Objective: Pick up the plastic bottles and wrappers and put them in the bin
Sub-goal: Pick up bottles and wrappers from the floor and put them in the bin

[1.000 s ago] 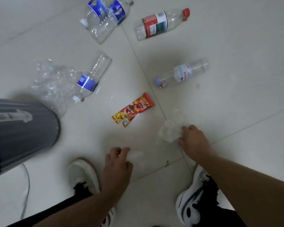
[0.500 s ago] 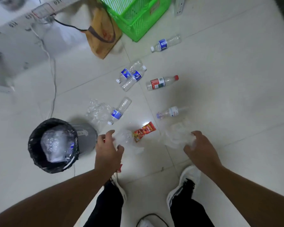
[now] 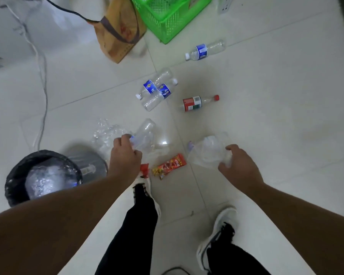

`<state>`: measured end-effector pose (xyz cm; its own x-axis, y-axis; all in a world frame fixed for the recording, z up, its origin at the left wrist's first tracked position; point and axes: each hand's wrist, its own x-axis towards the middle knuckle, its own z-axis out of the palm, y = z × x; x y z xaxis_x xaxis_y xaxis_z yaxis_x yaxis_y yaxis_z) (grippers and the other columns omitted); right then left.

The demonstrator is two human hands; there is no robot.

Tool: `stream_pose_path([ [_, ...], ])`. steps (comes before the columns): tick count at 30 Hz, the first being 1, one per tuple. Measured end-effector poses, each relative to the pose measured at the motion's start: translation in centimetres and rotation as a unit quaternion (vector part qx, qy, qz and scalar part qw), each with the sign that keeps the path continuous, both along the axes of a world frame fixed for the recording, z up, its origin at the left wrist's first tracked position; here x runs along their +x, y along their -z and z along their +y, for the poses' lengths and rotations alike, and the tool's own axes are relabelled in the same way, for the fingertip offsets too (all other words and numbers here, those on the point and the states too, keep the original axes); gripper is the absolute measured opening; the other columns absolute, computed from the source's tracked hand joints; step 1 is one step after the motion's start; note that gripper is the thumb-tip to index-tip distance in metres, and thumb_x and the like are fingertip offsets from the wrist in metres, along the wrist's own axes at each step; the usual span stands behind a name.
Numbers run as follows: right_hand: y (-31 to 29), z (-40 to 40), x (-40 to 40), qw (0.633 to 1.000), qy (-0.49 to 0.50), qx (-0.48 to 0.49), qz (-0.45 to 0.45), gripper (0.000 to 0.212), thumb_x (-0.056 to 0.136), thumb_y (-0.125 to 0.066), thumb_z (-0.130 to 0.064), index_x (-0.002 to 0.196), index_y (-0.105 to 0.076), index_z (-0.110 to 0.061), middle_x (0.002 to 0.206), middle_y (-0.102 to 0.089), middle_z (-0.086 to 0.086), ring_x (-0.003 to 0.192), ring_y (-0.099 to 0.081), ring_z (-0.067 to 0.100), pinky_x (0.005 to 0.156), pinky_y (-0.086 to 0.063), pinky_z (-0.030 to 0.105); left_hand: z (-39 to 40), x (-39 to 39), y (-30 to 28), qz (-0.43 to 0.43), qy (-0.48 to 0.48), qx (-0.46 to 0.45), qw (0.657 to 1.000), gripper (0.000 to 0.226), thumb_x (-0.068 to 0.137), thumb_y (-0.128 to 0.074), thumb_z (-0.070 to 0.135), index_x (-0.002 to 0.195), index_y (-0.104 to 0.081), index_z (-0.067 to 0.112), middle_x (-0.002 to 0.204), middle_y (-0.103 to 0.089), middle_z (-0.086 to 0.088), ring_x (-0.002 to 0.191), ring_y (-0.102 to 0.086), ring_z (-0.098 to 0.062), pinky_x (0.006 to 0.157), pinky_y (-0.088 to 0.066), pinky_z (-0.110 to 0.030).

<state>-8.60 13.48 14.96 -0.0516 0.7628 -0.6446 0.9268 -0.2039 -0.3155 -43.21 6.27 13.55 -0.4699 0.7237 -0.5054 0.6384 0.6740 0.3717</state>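
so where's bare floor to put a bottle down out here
Bare tile lies right of the red-capped bottle and the right hand, and left between the grey cable and the two blue-labelled bottles. Crowded between both hands, around the red snack wrapper.

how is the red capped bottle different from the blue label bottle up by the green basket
The red-capped bottle has a red cap and a red, white and green label; the blue-label bottle has a white cap and a blue label. The red-capped one lies mid-floor with its cap pointing right, while the other lies farther off beside the green basket, cap pointing left. Both are clear plastic, lying on their sides on the floor, not yet picked up.
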Motion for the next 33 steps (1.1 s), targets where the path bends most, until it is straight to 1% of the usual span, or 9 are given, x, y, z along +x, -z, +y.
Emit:
stream_pose_path([
  [5, 10.0, 2.9, -1.1, 0.995, -0.084, 0.021, -0.057, 0.066, 0.085, -0.073, -0.040, 0.142, -0.048, -0.019, 0.121, -0.064, 0.014, 0.111, -0.063, 0.038, 0.086, -0.058, 0.050, 3.5, -3.2, 9.0, 0.001, 0.056, -0.028, 0.998, 0.055, 0.095, -0.058, 0.012, 0.150, -0.049, 0.016, 0.145, -0.050, -0.013, 0.121, -0.057, -0.037, 0.100, -0.049, -0.047],
  [9, 19.8, 4.9, -1.5, 0.971, -0.202, 0.048, -0.116, 0.078, 0.081, -0.078, -0.050, 0.146, -0.047, -0.019, 0.126, -0.057, 0.016, 0.115, -0.058, 0.038, 0.085, -0.059, 0.050, 4.7, -4.7, 18.8, 0.024, 0.042, -0.065, 0.997, 0.054, 0.096, -0.059, 0.020, 0.149, -0.047, 0.016, 0.145, -0.050, -0.013, 0.123, -0.053, -0.037, 0.098, -0.051, -0.052],
  [13, 27.3, 5.8, -1.2, 0.928, -0.326, 0.068, -0.165, 0.099, 0.064, -0.090, -0.051, 0.150, -0.051, -0.021, 0.147, -0.049, 0.021, 0.128, -0.052, 0.047, 0.103, -0.048, 0.056, 4.6, -4.5, 26.1, 0.037, 0.029, -0.137, 0.990, 0.071, 0.089, -0.074, 0.046, 0.149, -0.041, 0.026, 0.147, -0.047, -0.008, 0.133, -0.048, -0.037, 0.100, -0.048, -0.055],
  [16, 29.1, 5.7, -2.0, 0.922, -0.345, 0.081, -0.155, 0.083, 0.062, -0.091, -0.039, 0.135, -0.056, -0.018, 0.122, -0.062, 0.018, 0.103, -0.064, 0.044, 0.084, -0.056, 0.052, 4.1, -4.0, 27.5, 0.076, 0.082, -0.129, 0.985, 0.066, 0.082, -0.075, 0.050, 0.137, -0.048, 0.024, 0.133, -0.054, -0.006, 0.123, -0.054, -0.036, 0.095, -0.047, -0.052],
  [19, 26.3, 5.1, -3.2, 0.948, -0.287, 0.074, -0.115, 0.077, 0.064, -0.088, -0.047, 0.126, -0.054, -0.016, 0.104, -0.063, 0.014, 0.087, -0.066, 0.039, 0.069, -0.055, 0.043, 4.0, -3.6, 25.4, 0.134, 0.128, -0.114, 0.976, 0.060, 0.084, -0.072, 0.054, 0.131, -0.055, 0.020, 0.135, -0.057, -0.006, 0.124, -0.055, -0.037, 0.106, -0.043, -0.055],
  [23, 19.0, 3.7, -4.2, 0.972, -0.210, 0.055, -0.086, 0.074, 0.067, -0.084, -0.050, 0.126, -0.052, -0.018, 0.100, -0.061, 0.008, 0.086, -0.066, 0.033, 0.070, -0.059, 0.043, 3.7, -2.6, 19.2, 0.110, 0.099, -0.095, 0.984, 0.065, 0.086, -0.074, 0.054, 0.136, -0.055, 0.018, 0.155, -0.043, -0.006, 0.142, -0.043, -0.037, 0.124, -0.025, -0.064],
  [28, 9.4, 3.0, -4.7, 0.979, -0.182, 0.022, -0.090, 0.080, 0.069, -0.075, -0.058, 0.134, -0.048, -0.021, 0.106, -0.058, 0.003, 0.094, -0.064, 0.029, 0.074, -0.057, 0.041, 3.7, -2.1, 9.8, 0.051, 0.079, -0.059, 0.994, 0.057, 0.081, -0.078, 0.046, 0.126, -0.055, 0.018, 0.124, -0.057, -0.005, 0.113, -0.060, -0.034, 0.104, -0.046, -0.054],
  [30, 5.8, 2.9, -5.2, 0.986, -0.142, -0.004, -0.083, 0.085, 0.069, -0.073, -0.061, 0.139, -0.044, -0.022, 0.110, -0.056, 0.002, 0.100, -0.063, 0.028, 0.077, -0.055, 0.041, 3.5, -1.8, 6.3, 0.013, 0.048, -0.046, 0.998, 0.056, 0.080, -0.078, 0.045, 0.124, -0.053, 0.020, 0.120, -0.056, -0.002, 0.108, -0.059, -0.031, 0.090, -0.050, -0.046],
  [33, 0.8, 2.6, -6.0, 0.995, -0.073, -0.034, -0.066, 0.088, 0.067, -0.071, -0.064, 0.140, -0.043, -0.024, 0.107, -0.052, -0.002, 0.102, -0.062, 0.027, 0.080, -0.054, 0.041, 2.7, -1.8, 1.5, -0.028, 0.013, -0.055, 0.998, 0.054, 0.079, -0.075, 0.048, 0.122, -0.051, 0.026, 0.114, -0.054, 0.004, 0.105, -0.060, -0.028, 0.085, -0.054, -0.045],
])
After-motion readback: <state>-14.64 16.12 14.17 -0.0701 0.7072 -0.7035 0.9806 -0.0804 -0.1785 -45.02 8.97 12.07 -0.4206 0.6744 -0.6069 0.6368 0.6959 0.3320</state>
